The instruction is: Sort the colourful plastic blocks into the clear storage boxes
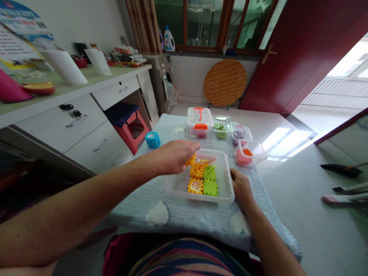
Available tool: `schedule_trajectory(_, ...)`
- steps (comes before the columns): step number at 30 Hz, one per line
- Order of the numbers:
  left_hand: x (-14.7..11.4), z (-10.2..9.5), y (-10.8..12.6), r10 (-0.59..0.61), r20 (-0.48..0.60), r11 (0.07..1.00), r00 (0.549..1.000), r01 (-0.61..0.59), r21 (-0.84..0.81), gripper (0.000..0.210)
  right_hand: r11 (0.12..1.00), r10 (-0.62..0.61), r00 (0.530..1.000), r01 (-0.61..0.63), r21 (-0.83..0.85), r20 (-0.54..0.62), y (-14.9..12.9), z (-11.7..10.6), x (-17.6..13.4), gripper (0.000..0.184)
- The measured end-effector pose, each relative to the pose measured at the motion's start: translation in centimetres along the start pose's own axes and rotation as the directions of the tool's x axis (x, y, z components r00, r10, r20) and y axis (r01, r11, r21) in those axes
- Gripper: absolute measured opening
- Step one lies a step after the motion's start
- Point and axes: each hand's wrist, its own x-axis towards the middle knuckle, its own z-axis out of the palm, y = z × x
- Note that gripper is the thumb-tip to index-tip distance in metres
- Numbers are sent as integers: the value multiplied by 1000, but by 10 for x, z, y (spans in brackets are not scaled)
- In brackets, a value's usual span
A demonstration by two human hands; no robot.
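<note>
In front of me on the table stands a clear plastic box point(227, 180). Inside it lie yellow-orange interlocking blocks point(195, 185), one with a white window pattern, beside bright green ones point(210, 188). Over the box's left part, my left hand point(176, 156) is closed around a yellow-orange block point(190, 160), mostly hidden by its fingers. My right hand point(242, 184) is at the box's right side, its curled fingers gripping the rim. A blue block cube point(152, 140) with a white window sits on the cloth left of the box.
Behind the box stand a lidded container with orange clips point(200, 122), a container with green pieces point(222, 124), one with purple pieces point(242, 132), and one with orange-red pieces point(258, 153). A patterned cloth point(129, 199) covers the table. A red stool point(130, 132) stands left.
</note>
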Motion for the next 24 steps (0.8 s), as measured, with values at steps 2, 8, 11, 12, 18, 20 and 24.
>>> schedule_trajectory(2,1,15,11,118,35,993,992,-117,-27,71,1000,-7,1000,7,-5,-1,0,0,0,30)
schedule_trajectory(8,14,47,15,83,164,990,983,-100,96,48,999,-32,999,31,-7,-32,2,1,0,30)
schedule_trajectory(11,23,54,14,45,228,983,973,-85,166,27,999,-33,999,33,-11,-38,2,0,0,29)
schedule_trajectory(12,26,55,14,47,245,981,968,-91,173,24,999,-34,999,34,-11,-37,2,0,0,29)
schedule_trajectory(18,38,62,12,28,252,982,967,-73,172,27,999,-43,998,43,-6,-40,4,1,0,27)
schedule_trajectory(20,37,66,11,25,222,978,975,-70,194,27,999,-46,998,46,-7,-39,5,1,0,27)
schedule_trajectory(24,34,76,8,40,146,970,988,-74,231,26,999,-42,999,42,-13,-25,6,2,1,28)
